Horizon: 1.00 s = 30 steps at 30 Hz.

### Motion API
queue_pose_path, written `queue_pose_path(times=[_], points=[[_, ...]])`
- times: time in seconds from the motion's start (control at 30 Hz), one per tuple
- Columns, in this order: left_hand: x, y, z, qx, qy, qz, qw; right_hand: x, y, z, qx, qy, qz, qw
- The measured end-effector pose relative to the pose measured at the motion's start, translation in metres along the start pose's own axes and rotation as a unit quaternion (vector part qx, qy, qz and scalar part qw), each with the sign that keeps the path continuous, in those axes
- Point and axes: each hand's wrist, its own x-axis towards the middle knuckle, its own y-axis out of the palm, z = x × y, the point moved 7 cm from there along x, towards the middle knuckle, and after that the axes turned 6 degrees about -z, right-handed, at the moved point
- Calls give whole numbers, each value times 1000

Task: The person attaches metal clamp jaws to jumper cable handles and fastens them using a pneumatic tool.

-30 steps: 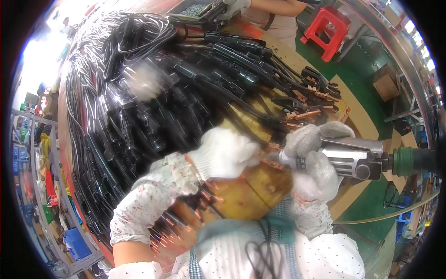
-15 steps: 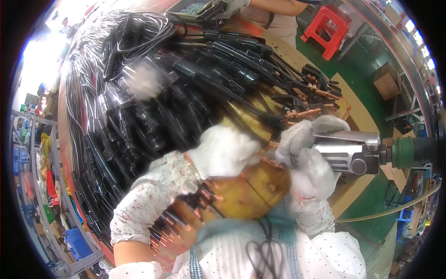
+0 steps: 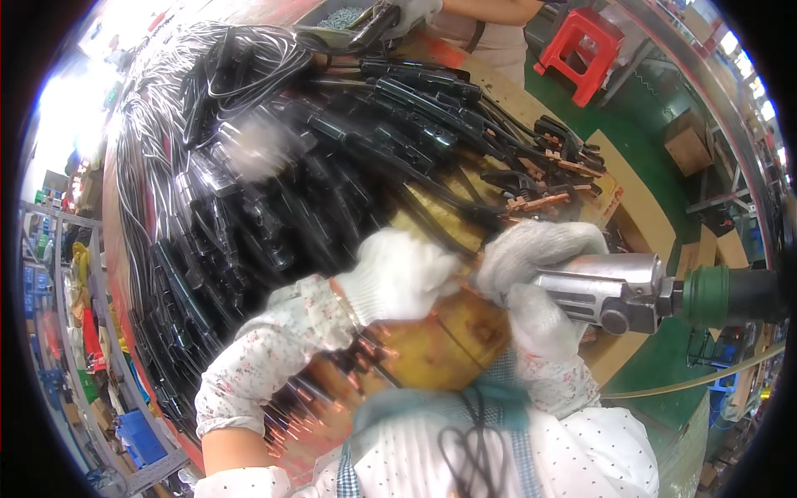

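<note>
My right hand [image 3: 540, 266], in a white knit glove, is closed around a silver air tool [image 3: 606, 290] with a green and black fitting [image 3: 714, 297] at its rear. The tool lies nearly level, its front end hidden in my fingers. My left hand [image 3: 398, 274], gloved in white, is closed just left of it, fingers bunched near the tool's front. What the left hand holds is hidden. A yellowish work surface [image 3: 448, 349] shows below both hands. Black cables [image 3: 423, 212] run toward the hands from the far left.
Many black handles with cables [image 3: 274, 224] cover the table; grey cords [image 3: 137, 166] hang at its left. Copper-jawed clamps [image 3: 540, 199] lie at right, copper-tipped leads [image 3: 307, 411] nearer me. Beyond are a tray of small parts [image 3: 340, 18], another person's gloved hand [image 3: 415, 12] and a red stool [image 3: 581, 54].
My right hand and the air tool have shifted a little left, toward my left hand, and the tool's rear has dipped slightly. My left hand stays nearly in place.
</note>
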Motion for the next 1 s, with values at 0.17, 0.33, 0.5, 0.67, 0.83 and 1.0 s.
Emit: queue_pose_path(times=[0.17, 0.33, 0.5, 0.67, 0.83, 1.0], points=[[-1, -2, 0, -27, -8, -5, 1000, -5, -2, 0, -67, 17, -23, 997], [-1, -1, 1, -20, -18, 15, 1000, -1, -1, -3, -8, -4, -11, 1000], [-4, -3, 2, -40, 0, -30, 999, -3, 4, 0, -2, -9, 33, 999], [-2, -6, -2, -51, 38, -80, 995, -10, -1, -1, -58, 80, 18, 995], [-19, -5, 7, -89, 46, -238, 966, -13, 1, -21, -94, 31, 88, 991], [-9, -7, 4, -67, 56, -183, 979, -9, -36, -32, -74, 113, -47, 990]])
